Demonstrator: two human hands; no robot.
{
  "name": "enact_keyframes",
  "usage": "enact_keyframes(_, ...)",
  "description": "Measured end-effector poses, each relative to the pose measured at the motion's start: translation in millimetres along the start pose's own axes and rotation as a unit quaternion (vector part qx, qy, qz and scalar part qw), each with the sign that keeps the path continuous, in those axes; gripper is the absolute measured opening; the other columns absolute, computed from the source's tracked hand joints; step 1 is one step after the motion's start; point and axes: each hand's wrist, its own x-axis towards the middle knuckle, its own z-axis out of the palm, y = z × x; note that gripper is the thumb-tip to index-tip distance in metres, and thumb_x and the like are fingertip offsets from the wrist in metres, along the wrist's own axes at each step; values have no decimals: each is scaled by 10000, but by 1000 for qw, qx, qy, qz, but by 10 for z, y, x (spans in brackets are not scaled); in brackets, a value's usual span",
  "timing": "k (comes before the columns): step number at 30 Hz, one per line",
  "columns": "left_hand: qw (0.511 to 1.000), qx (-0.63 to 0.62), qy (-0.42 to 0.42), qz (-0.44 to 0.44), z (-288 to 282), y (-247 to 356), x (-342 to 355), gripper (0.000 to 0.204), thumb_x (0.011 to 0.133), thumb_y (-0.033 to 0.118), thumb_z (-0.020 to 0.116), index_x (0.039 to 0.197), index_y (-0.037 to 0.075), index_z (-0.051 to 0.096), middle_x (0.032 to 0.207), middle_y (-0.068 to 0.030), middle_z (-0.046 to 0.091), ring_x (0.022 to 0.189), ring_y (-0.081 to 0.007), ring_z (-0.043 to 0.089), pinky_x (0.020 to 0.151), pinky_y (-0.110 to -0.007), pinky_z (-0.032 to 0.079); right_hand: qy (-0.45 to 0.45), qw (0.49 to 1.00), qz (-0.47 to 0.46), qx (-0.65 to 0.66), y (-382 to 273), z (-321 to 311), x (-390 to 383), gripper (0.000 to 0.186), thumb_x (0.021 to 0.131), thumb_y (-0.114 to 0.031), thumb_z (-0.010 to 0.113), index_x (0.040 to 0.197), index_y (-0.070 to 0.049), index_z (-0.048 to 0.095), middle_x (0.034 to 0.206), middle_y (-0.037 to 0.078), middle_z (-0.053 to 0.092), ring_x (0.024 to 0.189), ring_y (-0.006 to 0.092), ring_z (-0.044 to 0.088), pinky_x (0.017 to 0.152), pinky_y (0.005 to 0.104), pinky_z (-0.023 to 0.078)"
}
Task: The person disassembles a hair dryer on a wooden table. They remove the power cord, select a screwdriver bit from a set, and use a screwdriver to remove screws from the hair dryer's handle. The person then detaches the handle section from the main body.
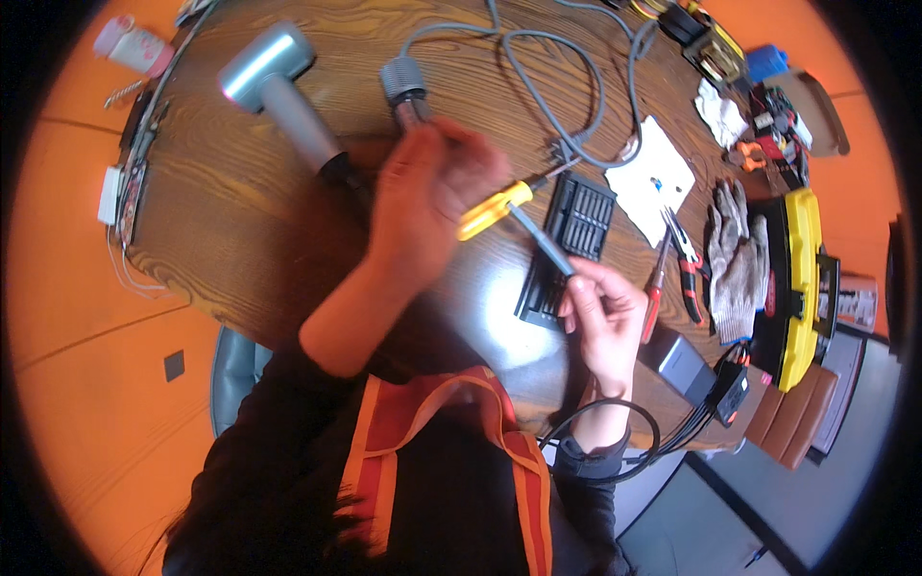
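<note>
My left hand (423, 197) is blurred, raised just below a grey cylindrical brush attachment (403, 82), whose lower part it hides; whether it grips anything is unclear. My right hand (600, 317) pinches a slim grey screwdriver (543, 240), angled up and left toward a yellow-handled screwdriver (490, 211). Whether the two tools touch I cannot tell. Behind them on the wooden table (192, 192) lies an open black bit case (581, 211). A silver hair dryer (288, 101) lies at upper left, and a grey cable (595, 96) loops across the back.
At right are a white paper (639, 173), pliers (690, 283), a red screwdriver (655, 302), gloves (735, 288), a yellow toolbox (802, 298), a grey block (677, 365) and black cables (653, 427). Assorted tools (768, 134) crowd the back right. A chair (230, 374) stands at lower left.
</note>
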Motion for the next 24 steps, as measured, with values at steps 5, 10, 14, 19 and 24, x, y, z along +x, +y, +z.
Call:
enact_keyframes(5,957,289,-29,-18,-1,18,9,230,858,67,539,1083,40,576,890,-82,628,789,-121,584,736,-259,477,165,955,-98,227,44,-293,143,277,939,-213,417,1055,19,516,617,62,552,457,94,490,393,174,333)
enact_keyframes(10,861,486,-125,-85,195,-347,-177,267,801,22,594,1068,10,590,796,-82,653,730,-98,607,662,-212,477,298,914,-113,250,252,-453,389,307,940,-245,424,1036,30,522,634,63,566,471,97,500,405,175,339)
enact_keyframes(14,784,598,-156,-53,293,-544,-144,128,785,69,621,897,7,625,810,-85,649,747,-112,608,656,-223,465,280,922,-95,251,334,-455,422,283,937,-242,430,1017,7,537,628,60,575,467,99,505,420,175,336)
enact_keyframes(19,636,705,-277,150,277,-762,83,121,716,164,663,744,51,630,739,-65,572,786,-227,495,719,-328,375,268,929,-51,251,314,-428,405,296,940,-245,422,1020,15,537,623,53,572,479,92,504,435,175,333)
enact_keyframes(24,583,749,-279,145,249,-849,205,156,722,189,657,689,64,571,710,-54,511,782,-247,473,696,-351,377,277,922,-43,269,296,-417,406,307,940,-240,421,1019,35,531,621,49,573,481,91,502,436,176,327)
